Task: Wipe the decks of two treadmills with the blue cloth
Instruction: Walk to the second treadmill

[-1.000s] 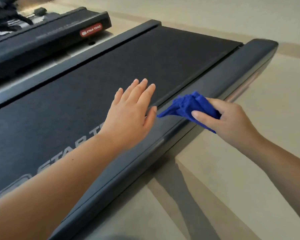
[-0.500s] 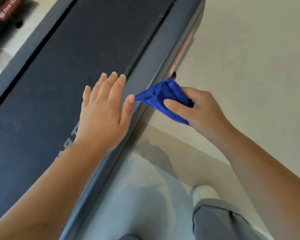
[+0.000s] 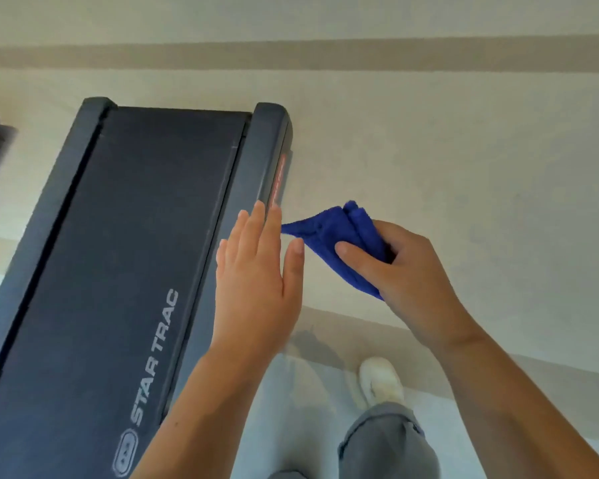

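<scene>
**Blue cloth (image 3: 339, 236) held off the deck**

My right hand (image 3: 405, 281) pinches it bunched over the floor (image 3: 464, 150), at 3 o'clock from the treadmill deck (image 3: 135, 236), likely to refold a clean face. My left hand (image 3: 256, 278) hovers flat and empty at the cloth's 9 o'clock.

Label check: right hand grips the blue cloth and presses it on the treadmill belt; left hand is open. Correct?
No. In the head view the blue cloth is off the treadmill belt, held over the floor beside the side rail. The right hand does grip it; the left hand is open.
</scene>
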Action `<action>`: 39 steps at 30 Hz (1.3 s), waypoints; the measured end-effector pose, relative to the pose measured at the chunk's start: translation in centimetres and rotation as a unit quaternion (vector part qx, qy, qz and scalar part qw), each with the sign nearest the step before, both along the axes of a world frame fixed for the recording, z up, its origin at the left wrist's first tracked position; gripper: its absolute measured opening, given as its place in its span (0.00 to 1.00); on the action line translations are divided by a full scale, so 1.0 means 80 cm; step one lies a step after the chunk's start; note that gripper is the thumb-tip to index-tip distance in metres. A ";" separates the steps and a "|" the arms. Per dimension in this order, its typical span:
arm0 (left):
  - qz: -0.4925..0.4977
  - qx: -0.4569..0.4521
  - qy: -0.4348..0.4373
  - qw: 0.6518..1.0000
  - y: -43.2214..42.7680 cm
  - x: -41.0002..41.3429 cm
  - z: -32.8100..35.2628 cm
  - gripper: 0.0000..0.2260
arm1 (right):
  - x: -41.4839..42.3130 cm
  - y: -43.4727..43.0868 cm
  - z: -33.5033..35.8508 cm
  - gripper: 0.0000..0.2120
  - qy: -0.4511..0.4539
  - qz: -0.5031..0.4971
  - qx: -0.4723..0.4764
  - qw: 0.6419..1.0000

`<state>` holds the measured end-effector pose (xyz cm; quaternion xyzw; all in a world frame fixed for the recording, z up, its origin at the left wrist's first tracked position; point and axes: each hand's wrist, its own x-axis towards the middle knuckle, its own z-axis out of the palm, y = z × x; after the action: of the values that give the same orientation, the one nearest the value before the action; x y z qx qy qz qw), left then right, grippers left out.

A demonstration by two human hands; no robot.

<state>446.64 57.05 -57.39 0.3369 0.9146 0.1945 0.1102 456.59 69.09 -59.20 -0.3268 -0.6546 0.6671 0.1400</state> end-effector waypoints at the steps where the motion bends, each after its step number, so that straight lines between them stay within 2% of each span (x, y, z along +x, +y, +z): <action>1: -0.010 -0.004 -0.004 1.000 0.011 -0.001 0.021 0.33 | 0.003 0.007 0.018 0.07 -0.002 -0.026 0.003 1.000; 3: -0.019 -0.009 -0.011 1.000 0.034 -0.003 0.063 0.33 | 0.007 0.025 0.053 0.06 -0.009 -0.070 0.008 0.997; 6: -0.040 -0.012 0.001 0.999 0.076 -0.008 0.120 0.32 | 0.007 0.063 0.110 0.12 -0.009 -0.107 0.021 0.994; 9: -0.036 -0.004 -0.011 0.999 0.121 -0.009 0.169 0.30 | 0.009 0.103 0.163 0.14 -0.012 -0.109 0.040 0.993; 13: -0.037 0.002 -0.040 0.999 0.163 -0.006 0.213 0.32 | 0.003 0.136 0.208 0.16 -0.012 -0.119 0.058 0.991; 17: -0.055 -0.016 -0.035 0.998 0.187 -0.039 0.248 0.27 | -0.032 0.162 0.242 0.17 -0.015 -0.097 0.063 0.993; 26: -0.073 -0.050 -0.023 0.996 0.223 -0.201 0.298 0.33 | -0.184 0.259 0.323 0.15 -0.044 -0.016 0.130 0.990; 33: -0.069 -0.002 0.019 0.997 0.291 -0.344 0.343 0.25 | -0.338 0.335 0.398 0.16 -0.022 0.034 0.124 0.992; 39: -0.023 0.017 0.029 0.999 0.352 -0.440 0.350 0.26 | -0.444 0.397 0.417 0.18 -0.003 0.060 0.155 0.986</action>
<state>411.41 85.23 -29.36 0.3655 0.9059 0.1973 0.0823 421.07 100.89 -25.85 -0.2636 -0.7691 0.5634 0.1469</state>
